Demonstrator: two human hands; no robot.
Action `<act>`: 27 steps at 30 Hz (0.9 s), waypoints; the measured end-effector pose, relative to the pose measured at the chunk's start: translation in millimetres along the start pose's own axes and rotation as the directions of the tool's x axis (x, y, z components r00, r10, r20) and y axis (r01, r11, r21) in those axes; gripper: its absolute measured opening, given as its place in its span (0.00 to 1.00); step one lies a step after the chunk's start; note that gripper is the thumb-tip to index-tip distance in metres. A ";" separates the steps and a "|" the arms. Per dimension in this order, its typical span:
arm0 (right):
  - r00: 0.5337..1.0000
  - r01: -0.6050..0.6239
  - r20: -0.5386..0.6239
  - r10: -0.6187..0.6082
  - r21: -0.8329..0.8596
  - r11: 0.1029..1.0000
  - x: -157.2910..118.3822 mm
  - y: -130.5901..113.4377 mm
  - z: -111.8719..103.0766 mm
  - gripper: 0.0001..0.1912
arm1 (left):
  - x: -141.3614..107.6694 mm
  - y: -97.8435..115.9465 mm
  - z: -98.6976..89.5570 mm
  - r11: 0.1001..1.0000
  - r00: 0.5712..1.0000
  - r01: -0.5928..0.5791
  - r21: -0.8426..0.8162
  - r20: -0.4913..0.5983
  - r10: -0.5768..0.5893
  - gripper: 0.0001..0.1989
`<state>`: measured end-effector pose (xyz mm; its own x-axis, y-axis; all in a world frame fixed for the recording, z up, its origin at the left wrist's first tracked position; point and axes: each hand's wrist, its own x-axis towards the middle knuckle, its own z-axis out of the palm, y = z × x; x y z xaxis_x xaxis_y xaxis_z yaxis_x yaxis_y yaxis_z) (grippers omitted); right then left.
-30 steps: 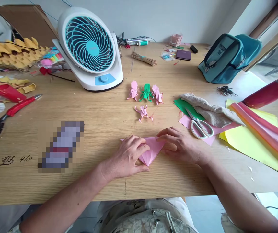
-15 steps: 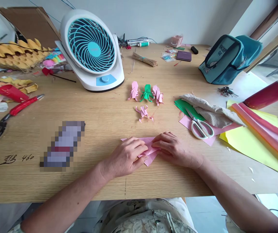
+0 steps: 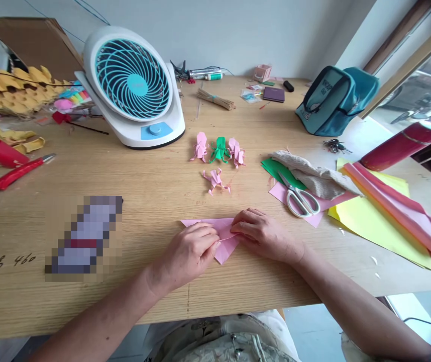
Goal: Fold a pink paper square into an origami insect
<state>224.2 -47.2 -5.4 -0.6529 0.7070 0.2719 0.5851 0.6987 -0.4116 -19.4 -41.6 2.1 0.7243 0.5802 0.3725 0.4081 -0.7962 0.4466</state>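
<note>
A folded pink paper (image 3: pixel 226 249) lies on the wooden table, one point toward me and another reaching left behind my left hand (image 3: pixel 191 254). The fingers of that hand are bent together, thumb and fingertips pinching the paper's folded edge. My right hand (image 3: pixel 264 235) has its curled fingers closed on the right part of the same paper; its thumb is mostly hidden. Beyond the hands lies a pink folded figure (image 3: pixel 216 180). Behind it stand a green figure (image 3: pixel 220 149) and two pink ones, at left (image 3: pixel 201 145) and right (image 3: pixel 236 151).
White-handled scissors (image 3: pixel 302 201), a grey cloth (image 3: pixel 315 173) and yellow sheets (image 3: pixel 373 226) lie right. A fan (image 3: pixel 136 85) stands back left; a teal bag (image 3: pixel 336 100) and red bottle (image 3: pixel 400 146) are at right. Red-handled shears (image 3: pixel 15 173) lie far left, beyond a blurred-out object (image 3: pixel 87 234).
The view has shifted, so most things on the table appear further left and slightly lower. Both hands remain on the pink paper, and more of its left corner and front point shows.
</note>
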 end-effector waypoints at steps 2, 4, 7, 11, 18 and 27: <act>0.999 -0.023 -0.022 0.023 -0.005 1.000 0.4 2.6 0.4 0.08 | 0.0 -2.6 -0.5 0.998 0.999 0.039 -0.052 -0.009 -0.040 0.12; 0.998 -0.050 -0.038 0.049 -0.009 0.999 -0.2 6.0 -0.5 0.08 | -0.1 -4.9 -0.8 0.993 0.997 0.076 -0.094 -0.008 -0.077 0.12; 0.994 -0.100 -0.043 0.100 -0.015 0.995 -3.2 11.8 -3.8 0.07 | -0.1 -7.2 -1.0 0.983 0.991 0.130 -0.132 -0.002 -0.132 0.14; 0.987 -0.151 -0.061 0.150 -0.002 0.989 -8.0 20.7 -8.0 0.07 | 1.1 -7.5 -0.2 0.971 0.980 0.196 -0.135 -0.018 -0.201 0.16; 0.983 -0.165 -0.072 0.168 0.053 0.985 -9.1 26.7 -11.1 0.06 | 2.2 -3.4 7.4 0.958 0.960 0.265 -0.106 -0.063 -0.273 0.12; 0.976 -0.215 -0.036 0.217 0.040 0.976 -9.0 24.9 -12.0 0.06 | 5.0 -0.9 5.0 0.935 0.929 0.354 -0.035 -0.099 -0.356 0.13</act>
<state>250.4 -34.8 -7.6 -0.4927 0.8451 0.2074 0.6920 0.5251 -0.4954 -13.4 -38.8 -0.5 0.4727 0.8394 0.2682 0.6186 -0.5328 0.5774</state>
